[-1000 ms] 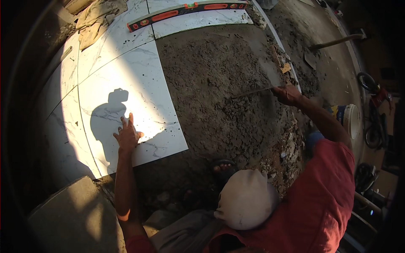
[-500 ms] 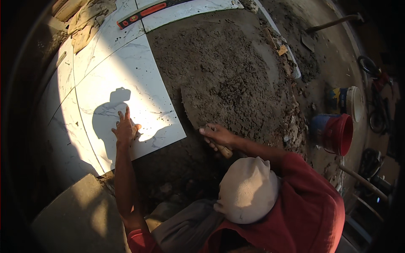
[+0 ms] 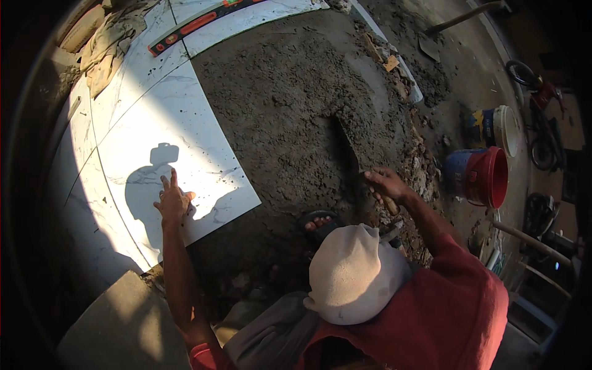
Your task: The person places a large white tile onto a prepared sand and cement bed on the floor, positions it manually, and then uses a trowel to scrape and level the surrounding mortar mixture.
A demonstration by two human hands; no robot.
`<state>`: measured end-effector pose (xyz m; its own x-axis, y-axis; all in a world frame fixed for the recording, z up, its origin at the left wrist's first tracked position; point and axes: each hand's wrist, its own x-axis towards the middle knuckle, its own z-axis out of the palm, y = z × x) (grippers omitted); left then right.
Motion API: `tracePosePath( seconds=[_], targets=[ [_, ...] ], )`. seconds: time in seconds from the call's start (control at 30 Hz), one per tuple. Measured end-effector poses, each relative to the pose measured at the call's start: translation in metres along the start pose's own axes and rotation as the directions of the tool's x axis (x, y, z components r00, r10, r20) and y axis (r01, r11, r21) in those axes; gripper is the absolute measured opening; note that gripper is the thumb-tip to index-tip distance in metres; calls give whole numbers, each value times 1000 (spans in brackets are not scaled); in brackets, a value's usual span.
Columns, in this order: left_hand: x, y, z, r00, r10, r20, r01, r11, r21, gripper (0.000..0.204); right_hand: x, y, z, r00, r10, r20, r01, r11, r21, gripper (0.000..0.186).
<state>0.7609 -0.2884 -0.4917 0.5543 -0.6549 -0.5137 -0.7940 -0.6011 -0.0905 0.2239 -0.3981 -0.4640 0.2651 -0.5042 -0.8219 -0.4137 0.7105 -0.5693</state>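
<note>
My left hand (image 3: 175, 205) leans with spread fingers on a large white marble-look tile (image 3: 213, 157) at the left. In my right hand (image 3: 385, 184) is a trowel (image 3: 349, 150), gripped by its wooden handle. Its dark blade is tilted nearly edge-on and touches the bed of wet grey mortar (image 3: 277, 80), right of the tile's edge. Part of the blade's outline blends into the mortar. A foot (image 3: 319, 223) in a dark sandal shows below the mortar, beside a beige cap (image 3: 345, 274).
A red and black spirit level (image 3: 197, 23) lies across the far tiles. Crumpled cloth (image 3: 110, 52) is at the far left. On the right stand a red-and-blue bucket (image 3: 478, 177), a white-rimmed bucket (image 3: 493, 128) and a long-handled tool (image 3: 462, 18). A hammer (image 3: 393, 233) lies near the cap.
My right hand has moved right with the trowel, away from the tile's edge and across the mortar. My left hand stays on the tile. The foot and hammer have come into sight.
</note>
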Motion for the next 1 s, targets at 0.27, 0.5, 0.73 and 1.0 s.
tracePosePath(
  seconds=[0.27, 0.5, 0.73, 1.0],
  targets=[
    [-1, 4, -5, 999, -34, 23, 34, 999, 31, 97, 26, -39, 98, 957, -103, 272, 88, 994, 69, 33],
    [-2, 1, -3, 999, -35, 16, 35, 999, 2, 97, 63, -57, 90, 981, -163, 101, 152, 983, 105, 34],
    [1, 9, -4, 1000, -13, 27, 13, 999, 32, 98, -8, -25, 17, 988, -139, -62, 119, 960, -254, 39],
    [-1, 1, -2, 1000, -19, 13, 19, 1000, 2, 98, -3, -58, -47, 783, -585, -214, 137, 497, -857, 36]
  ],
)
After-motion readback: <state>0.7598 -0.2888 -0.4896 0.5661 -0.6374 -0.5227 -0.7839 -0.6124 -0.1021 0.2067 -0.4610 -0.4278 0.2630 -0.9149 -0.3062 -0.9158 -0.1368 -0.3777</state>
